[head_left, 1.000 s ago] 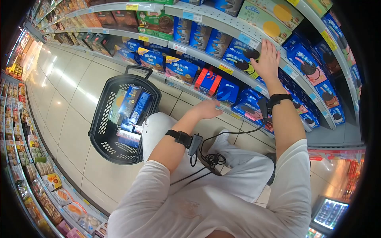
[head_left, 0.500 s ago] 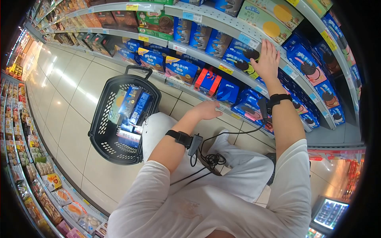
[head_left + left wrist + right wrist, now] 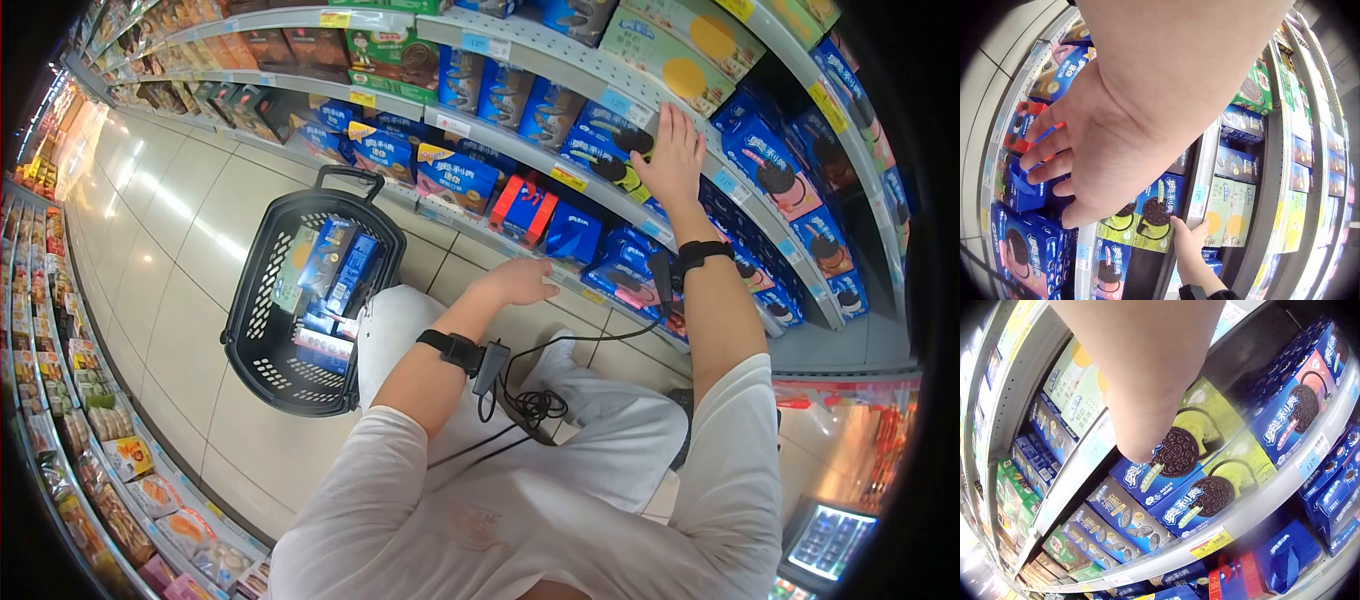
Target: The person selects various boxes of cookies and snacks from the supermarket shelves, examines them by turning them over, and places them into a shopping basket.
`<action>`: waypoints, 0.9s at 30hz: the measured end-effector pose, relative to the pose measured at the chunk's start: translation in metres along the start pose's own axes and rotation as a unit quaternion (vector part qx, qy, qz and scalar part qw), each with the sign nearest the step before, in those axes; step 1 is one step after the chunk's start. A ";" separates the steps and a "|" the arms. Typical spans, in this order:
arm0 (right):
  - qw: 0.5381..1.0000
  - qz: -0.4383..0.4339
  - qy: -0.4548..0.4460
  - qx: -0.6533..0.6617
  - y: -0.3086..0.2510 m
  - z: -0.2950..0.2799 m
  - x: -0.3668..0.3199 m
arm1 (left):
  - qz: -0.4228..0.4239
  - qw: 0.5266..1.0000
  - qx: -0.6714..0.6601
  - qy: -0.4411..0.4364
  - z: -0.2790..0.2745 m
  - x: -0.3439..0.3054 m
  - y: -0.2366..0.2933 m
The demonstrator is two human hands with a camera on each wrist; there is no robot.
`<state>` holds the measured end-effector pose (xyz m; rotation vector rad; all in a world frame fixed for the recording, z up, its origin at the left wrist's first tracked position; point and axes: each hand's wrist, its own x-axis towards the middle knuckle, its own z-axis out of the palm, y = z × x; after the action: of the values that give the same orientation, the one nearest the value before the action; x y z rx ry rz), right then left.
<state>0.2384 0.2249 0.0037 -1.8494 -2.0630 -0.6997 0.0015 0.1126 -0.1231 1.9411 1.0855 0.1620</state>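
Against the edge of a shelf (image 3: pixel 575 58), the right hand (image 3: pixel 675 168) is rested, fingers straight and thumb apart, beside green-and-blue cookie boxes (image 3: pixel 612 142) stacked one level down. Near the lowest shelf (image 3: pixel 470 223), the left hand (image 3: pixel 1102 140) is held with fingers spread; blue boxes (image 3: pixel 333 258) are contained in the floor basket (image 3: pixel 288 402).

Black oval plastic basket (image 3: pixel 268 382) on beige square floor tiles (image 3: pixel 180 335); blue rectangular cardboard packs (image 3: pixel 328 262) inside. On grey curved metal bottom shelf (image 3: pixel 470 222): red-and-blue rectangular cardboard box (image 3: pixel 523 207), right of basket.
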 end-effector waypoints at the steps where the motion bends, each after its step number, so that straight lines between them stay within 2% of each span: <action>1: 1.000 0.002 -0.004 0.001 0.000 0.000 0.000 | -0.008 1.000 -0.011 -0.002 -0.001 -0.001 0.002; 20: 0.999 -0.031 -0.005 -0.018 -0.005 -0.002 0.001 | 0.022 0.999 0.005 0.034 0.003 0.005 -0.007; 22: 1.000 -0.023 0.004 -0.010 -0.004 0.001 0.001 | -0.001 0.999 0.034 0.002 -0.003 0.003 -0.004; 24: 0.999 -0.046 0.000 -0.023 -0.003 0.004 0.002 | 0.001 0.999 0.026 0.030 0.000 0.003 -0.007; 26: 0.999 -0.034 -0.003 -0.015 -0.001 0.007 0.004 | 0.001 0.998 0.020 0.057 0.000 0.003 -0.007; 27: 1.000 -0.029 -0.002 -0.002 -0.004 0.002 0.005 | -0.016 0.999 0.034 0.032 -0.006 0.000 -0.005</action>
<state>0.2337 0.2301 0.0034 -1.8004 -2.1273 -0.7149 -0.0041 0.1178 -0.1232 1.9897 1.1782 0.1730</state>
